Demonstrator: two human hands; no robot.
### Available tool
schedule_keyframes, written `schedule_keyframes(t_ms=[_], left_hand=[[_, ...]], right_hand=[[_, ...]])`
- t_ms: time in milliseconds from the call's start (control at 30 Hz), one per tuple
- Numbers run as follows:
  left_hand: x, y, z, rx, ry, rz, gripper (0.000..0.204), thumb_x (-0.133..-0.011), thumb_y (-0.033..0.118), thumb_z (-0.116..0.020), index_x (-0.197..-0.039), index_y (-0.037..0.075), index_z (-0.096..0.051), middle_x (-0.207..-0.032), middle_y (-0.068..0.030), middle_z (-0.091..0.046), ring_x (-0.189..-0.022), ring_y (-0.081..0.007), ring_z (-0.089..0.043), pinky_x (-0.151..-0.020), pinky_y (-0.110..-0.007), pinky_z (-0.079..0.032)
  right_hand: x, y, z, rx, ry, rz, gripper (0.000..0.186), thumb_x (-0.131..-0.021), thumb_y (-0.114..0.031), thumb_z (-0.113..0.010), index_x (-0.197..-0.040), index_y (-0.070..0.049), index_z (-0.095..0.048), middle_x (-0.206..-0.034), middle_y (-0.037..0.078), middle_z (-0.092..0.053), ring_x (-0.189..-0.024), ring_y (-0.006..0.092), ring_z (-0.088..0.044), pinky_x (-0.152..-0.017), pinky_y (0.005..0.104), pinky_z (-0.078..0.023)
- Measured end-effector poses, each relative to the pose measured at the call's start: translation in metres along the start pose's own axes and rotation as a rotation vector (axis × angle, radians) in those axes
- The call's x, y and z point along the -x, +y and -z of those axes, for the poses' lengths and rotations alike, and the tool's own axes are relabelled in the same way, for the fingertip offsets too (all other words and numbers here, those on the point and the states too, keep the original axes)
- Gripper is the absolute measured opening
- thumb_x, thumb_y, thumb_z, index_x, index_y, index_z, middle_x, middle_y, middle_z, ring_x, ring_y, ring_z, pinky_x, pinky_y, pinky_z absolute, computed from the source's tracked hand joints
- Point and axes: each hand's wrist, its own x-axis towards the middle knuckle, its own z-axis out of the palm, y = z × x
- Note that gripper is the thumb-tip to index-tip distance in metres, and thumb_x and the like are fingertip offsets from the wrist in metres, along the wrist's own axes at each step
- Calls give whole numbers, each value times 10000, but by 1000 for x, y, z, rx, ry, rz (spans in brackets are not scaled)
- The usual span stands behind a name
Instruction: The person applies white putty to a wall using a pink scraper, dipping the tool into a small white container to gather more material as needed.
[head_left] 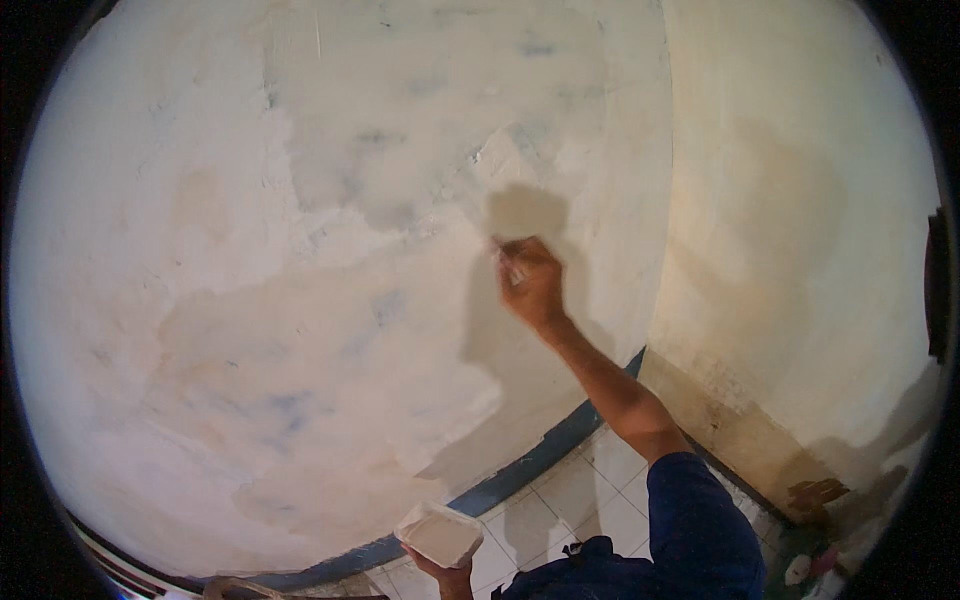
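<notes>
My right hand point(533, 285) is raised in front of a pale, patchy wall point(330, 330), its fingers closed and slightly blurred. Something pale shows between the fingers, but I cannot make out what it is. Just above it on the wall is a fresh-looking whitish smear point(503, 158), and the hand's shadow falls around it. Low down, my left hand point(455, 577) grips a squarish white tub point(404, 526) from below. Pale paste point(442, 537) lies inside the tub, which is tilted toward me.
A second wall point(770, 250) meets the first at a corner on the right, stained near its foot. A blue skirting band point(545, 455) runs along the bottom, above white floor tiles point(575, 492). Blurred objects point(800, 568) lie at the lower right.
</notes>
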Motion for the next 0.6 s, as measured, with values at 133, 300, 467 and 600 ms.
schedule_keyframes(t_ms=[133, 300, 467, 600], left_hand=[[0, -10, 5, 75, 37, 22, 666, -901, 689, -374, -1348, 204, -469, -1301, -50, -555, -1170, -328, -546, -941, -563, -463], [7, -16, 21, 65, 30, -6, 657, -907, 683, -373, -1348, 205, -466, -1302, -47, -554, -1183, -321, -536, -963, -563, -447], [5, -17, 23, 31, 10, 24, 651, -906, 678, -383, -1350, 209, -464, -1311, -46, -546, -1188, -318, -532, -966, -563, -445], [2, -18, 18, 85, 20, 41, 649, -909, 674, -385, -1353, 207, -460, -1321, -46, -539, -1187, -315, -534, -958, -561, -451]], right_hand=[[-65, 73, 40, 415, 291, -81, 326, -759, -55, -642, -1077, -101, -694, -767, 100, -606, -713, 297, -581, -627, 412, -479], [-63, 58, -7, 462, 191, -57, 294, -737, -18, -630, -1005, -99, -721, -728, 97, -587, -691, 314, -567, -594, 418, -447], [-32, -39, -49, 136, 133, 96, 378, -658, 24, -650, -1021, -65, -706, -788, 102, -574, -759, 296, -572, -621, 395, -475], [-33, -41, -31, 13, 151, 65, 233, -674, 37, -664, -895, -21, -707, -734, 121, -607, -689, 302, -582, -614, 392, -484]])
